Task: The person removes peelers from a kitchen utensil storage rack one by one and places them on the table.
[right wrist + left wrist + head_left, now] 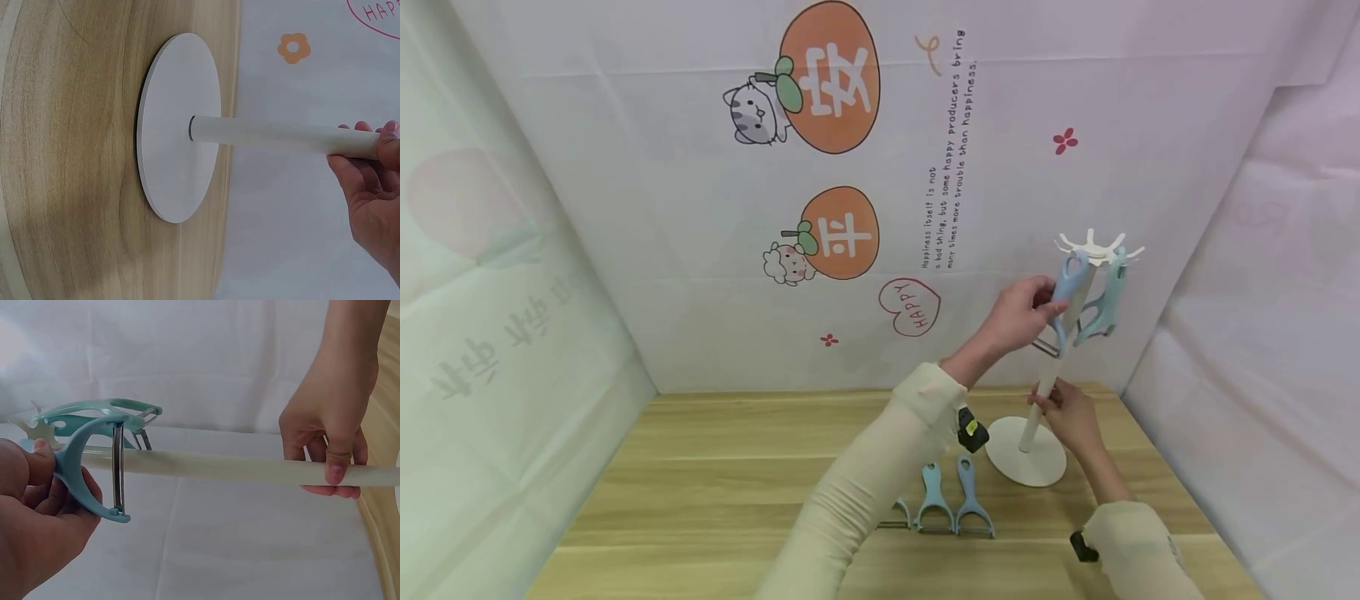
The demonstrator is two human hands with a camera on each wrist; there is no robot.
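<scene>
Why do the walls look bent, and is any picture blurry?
Head view: wide lens bows the backdrop edges; light is soft and even. Left wrist view: left hand up close is soft, the peeler sharper. Right wrist view: the stand's base is crisp, with a faint shadow on the table.

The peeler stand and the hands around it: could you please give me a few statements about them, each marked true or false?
1. The left hand holds a blue peeler up at the hooks of the stand. True.
2. The right hand rests flat on the table. False: it grips the white pole of the stand.
3. A teal peeler hangs from the hooks. True.
4. The round base is lifted off the table. False: it sits on the wood near the back edge.
5. No peelers lie on the table. False: at least two blue ones lie in front of the base.
</scene>
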